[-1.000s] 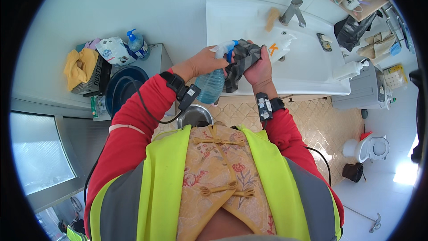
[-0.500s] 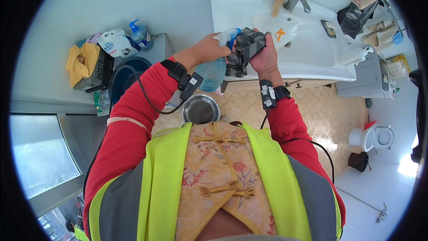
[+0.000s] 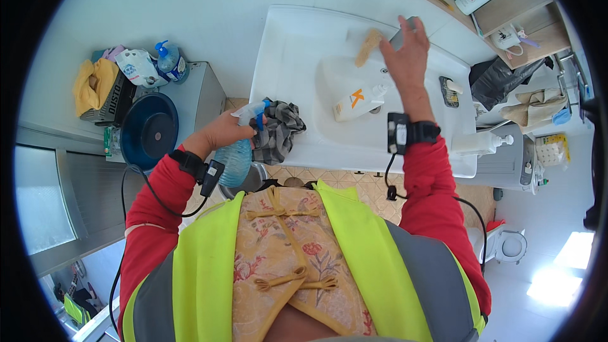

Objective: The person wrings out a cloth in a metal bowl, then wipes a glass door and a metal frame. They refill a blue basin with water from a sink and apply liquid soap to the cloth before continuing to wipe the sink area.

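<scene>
My left hand (image 3: 218, 134) is wrapped round the neck of a clear spray bottle (image 3: 234, 163) with a blue and white trigger head and bluish liquid in it. Right beside the trigger, a crumpled grey-and-black checked cloth (image 3: 280, 134) lies over the front left corner of the white sink (image 3: 297, 31). Whether a finger also touches the cloth, I cannot tell. Over at the back of the sink, my right hand (image 3: 408, 57) is spread at the grey faucet (image 3: 398, 40), mostly covering it, and holds nothing. A tan scrubber (image 3: 368, 48) lies just left of the faucet.
A white bottle (image 3: 356, 104) lies in the basin. A soap dish (image 3: 450, 92) and a white pump bottle (image 3: 475, 143) sit on the sink's right side. At left, a dark blue basin (image 3: 151, 132) stands by a crate with a yellow cloth (image 3: 95, 85). Below the spray bottle is a metal bowl (image 3: 256, 180).
My right hand has let go of the checked cloth and moved right to the faucet. The cloth now rests on the sink corner. My left hand, with the spray bottle, has shifted left and nearer.
</scene>
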Available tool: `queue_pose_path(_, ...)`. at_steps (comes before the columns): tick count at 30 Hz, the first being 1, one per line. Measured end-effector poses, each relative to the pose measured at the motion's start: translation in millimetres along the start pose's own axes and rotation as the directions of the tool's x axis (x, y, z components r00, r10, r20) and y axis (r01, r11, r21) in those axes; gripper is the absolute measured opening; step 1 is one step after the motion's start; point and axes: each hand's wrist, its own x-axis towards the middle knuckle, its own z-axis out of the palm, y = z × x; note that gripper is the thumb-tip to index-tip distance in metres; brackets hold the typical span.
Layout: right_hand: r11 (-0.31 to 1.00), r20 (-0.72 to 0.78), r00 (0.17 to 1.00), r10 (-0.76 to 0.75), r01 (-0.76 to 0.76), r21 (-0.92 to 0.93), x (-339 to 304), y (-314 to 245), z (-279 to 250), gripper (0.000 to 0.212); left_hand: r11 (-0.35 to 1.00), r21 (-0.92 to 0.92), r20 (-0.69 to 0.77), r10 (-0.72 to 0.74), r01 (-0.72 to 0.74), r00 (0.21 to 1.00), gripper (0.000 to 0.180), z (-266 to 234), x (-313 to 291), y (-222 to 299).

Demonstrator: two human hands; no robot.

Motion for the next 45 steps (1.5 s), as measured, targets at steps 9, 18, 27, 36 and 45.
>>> queue_pose_path(9, 0.959, 0.593, 0.782, 0.194, -0.024, -0.281, 64.3, 119.6, 49.1, 0.055, 0.986, 0.034, -0.084, -0.157, 0.161, 0.984, 0.043, 9.5, -13.6, 14.8)
queue_pose_path(18, 0.961, 0.553, 0.822, 0.134, 0.028, -0.275, 76.1, 153.4, 64.3, 0.045, 0.999, 0.012, -0.053, -0.050, 0.050, 0.997, 0.056, 1.7, -9.7, -6.0)
queue_pose_path(27, 0.994, 0.584, 0.811, 0.046, 0.019, -0.106, 82.3, 168.2, 60.6, 0.045, 0.998, -0.025, -0.098, -0.062, 0.059, 0.993, 0.053, 3.6, -11.6, -7.3)
queue_pose_path(36, 0.984, 0.573, 0.819, -0.024, 0.121, -0.131, 77.5, 162.8, 61.1, 0.046, 1.000, -0.009, -0.103, -0.021, 0.020, 0.994, 0.062, 5.7, -11.1, -5.3)
queue_pose_path(45, 0.908, 0.597, 0.801, 0.049, 0.213, -0.360, 60.6, 154.6, 69.8, 0.056, 0.996, -0.029, -0.141, -0.083, 0.080, 0.987, 0.055, 6.4, -11.9, -4.1)
